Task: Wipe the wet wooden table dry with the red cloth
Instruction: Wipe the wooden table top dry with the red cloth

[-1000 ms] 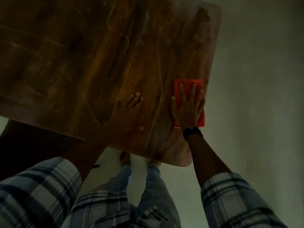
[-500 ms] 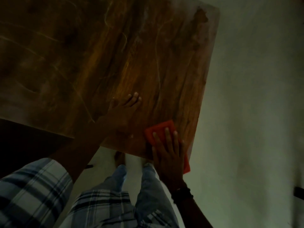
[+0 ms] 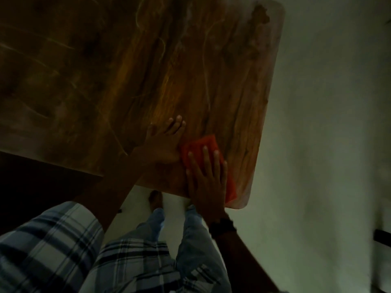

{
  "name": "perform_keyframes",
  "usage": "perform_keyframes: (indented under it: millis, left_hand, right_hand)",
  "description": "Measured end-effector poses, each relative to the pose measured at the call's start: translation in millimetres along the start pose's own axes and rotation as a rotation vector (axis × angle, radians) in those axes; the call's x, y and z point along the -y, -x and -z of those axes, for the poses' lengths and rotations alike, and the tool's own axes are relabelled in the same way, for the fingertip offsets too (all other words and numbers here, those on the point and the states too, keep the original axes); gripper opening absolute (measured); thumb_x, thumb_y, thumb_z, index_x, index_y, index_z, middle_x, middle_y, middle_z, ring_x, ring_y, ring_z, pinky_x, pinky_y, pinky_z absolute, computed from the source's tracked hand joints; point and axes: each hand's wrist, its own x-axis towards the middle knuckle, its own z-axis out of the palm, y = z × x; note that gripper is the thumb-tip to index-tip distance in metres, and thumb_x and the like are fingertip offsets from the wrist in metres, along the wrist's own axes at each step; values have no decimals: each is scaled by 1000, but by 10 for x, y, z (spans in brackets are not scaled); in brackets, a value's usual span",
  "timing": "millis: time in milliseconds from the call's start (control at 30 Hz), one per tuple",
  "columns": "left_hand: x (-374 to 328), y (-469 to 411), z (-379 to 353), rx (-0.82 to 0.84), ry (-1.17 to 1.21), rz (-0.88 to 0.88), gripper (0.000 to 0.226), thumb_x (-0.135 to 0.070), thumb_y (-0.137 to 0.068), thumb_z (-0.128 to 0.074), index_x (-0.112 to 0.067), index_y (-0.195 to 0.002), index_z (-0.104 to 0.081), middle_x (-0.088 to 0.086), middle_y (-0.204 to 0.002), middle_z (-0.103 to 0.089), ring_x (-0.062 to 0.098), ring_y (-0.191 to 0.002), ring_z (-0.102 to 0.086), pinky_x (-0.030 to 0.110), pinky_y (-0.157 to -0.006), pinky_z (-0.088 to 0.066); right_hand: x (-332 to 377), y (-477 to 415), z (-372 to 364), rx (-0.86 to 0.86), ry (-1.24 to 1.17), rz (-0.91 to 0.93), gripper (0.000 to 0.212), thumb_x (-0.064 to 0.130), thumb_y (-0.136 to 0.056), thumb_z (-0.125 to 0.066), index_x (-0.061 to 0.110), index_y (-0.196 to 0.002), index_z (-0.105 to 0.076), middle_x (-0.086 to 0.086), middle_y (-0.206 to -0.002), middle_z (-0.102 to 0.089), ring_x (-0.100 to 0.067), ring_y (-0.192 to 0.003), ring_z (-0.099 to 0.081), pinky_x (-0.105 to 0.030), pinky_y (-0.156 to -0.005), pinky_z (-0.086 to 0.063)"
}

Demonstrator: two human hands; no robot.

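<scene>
The wooden table (image 3: 148, 70) fills the upper left of the head view, dark and streaked with wet smears. A red cloth (image 3: 201, 146) lies flat near the table's near right corner. My right hand (image 3: 206, 182) presses on the cloth with straight, spread fingers, and a dark band sits on its wrist. My left hand (image 3: 163, 142) rests flat on the table just left of the cloth, with its edge touching the cloth.
The table's right edge and rounded near corner (image 3: 247, 199) border a pale floor (image 3: 317, 144). My legs and a bare foot (image 3: 155, 198) stand below the near edge. A dark object (image 3: 383, 236) pokes in at the right border.
My right hand slid the cloth from the right edge down toward the near corner, then a little left and forward until it meets my left hand. The left hand stayed in place.
</scene>
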Motion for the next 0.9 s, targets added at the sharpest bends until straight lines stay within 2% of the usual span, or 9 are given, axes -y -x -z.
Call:
perform_keyframes:
  millis: [100,200,300,367,500,600,800,900]
  left_hand:
    - [4,5,29,-19,-29,-14,86,-46,-92,-46,-22,-152,11,-2,-158,22,19,-146,15,61,-114,0]
    - [19,2,34,-20,-29,-17,85,-47,-92,-44,-22,-152,11,-1,-158,22,19,-146,15,61,-113,3]
    - [17,-29,23,-22,-29,-3,85,-49,-92,-43,-23,-151,12,-2,-158,23,19,-146,16,61,-114,4]
    - [0,-29,9,-41,-41,5,85,-51,-92,-43,-23,-151,11,-1,-158,22,20,-146,15,61,-113,3]
    - [-67,-6,-23,-72,-43,33,84,-53,-93,-41,-22,-152,10,-1,-158,21,20,-147,14,60,-113,3]
    - [-106,-10,-4,-57,-61,43,83,-53,-94,-38,-21,-152,11,0,-158,22,22,-146,15,60,-113,4]
    - [-154,-4,-60,-140,-100,70,76,-51,-95,-35,-21,-153,5,0,-160,15,21,-147,9,58,-115,-1]
    - [-111,-3,-25,-166,-87,59,77,-51,-94,-39,-23,-153,1,-1,-160,12,20,-148,4,56,-115,-6]
  right_hand:
    - [-134,544,89,38,45,-13,54,42,-102,-41,28,-153,-32,-8,-163,-20,-31,-151,-13,-60,-115,-22]
    - [-456,529,148,43,45,-120,56,45,-101,-36,27,-154,-28,-6,-164,-14,-31,-152,-10,-59,-118,-17]
    - [-688,98,188,57,37,-214,62,49,-98,-38,27,-155,-26,-7,-165,-11,-30,-152,-6,-60,-118,-13]
    - [-762,-329,181,51,21,-259,61,52,-99,-29,30,-156,-22,-5,-165,-9,-30,-152,-5,-60,-118,-12]
    - [-699,-1133,125,67,15,-246,60,55,-100,-21,34,-156,-17,-4,-165,-7,-31,-152,-3,-59,-119,-8]
    - [-601,-1364,100,67,-19,-253,61,55,-99,-21,34,-156,-17,-4,-165,-7,-31,-152,-3,-59,-119,-6]
    - [-377,-442,84,31,-5,-109,56,50,-101,-37,31,-153,-30,-5,-163,-20,-28,-151,-14,-56,-119,-16]
    - [-456,89,181,73,35,-207,59,56,-98,-36,35,-153,-28,-3,-163,-20,-27,-150,-19,-57,-114,-19]
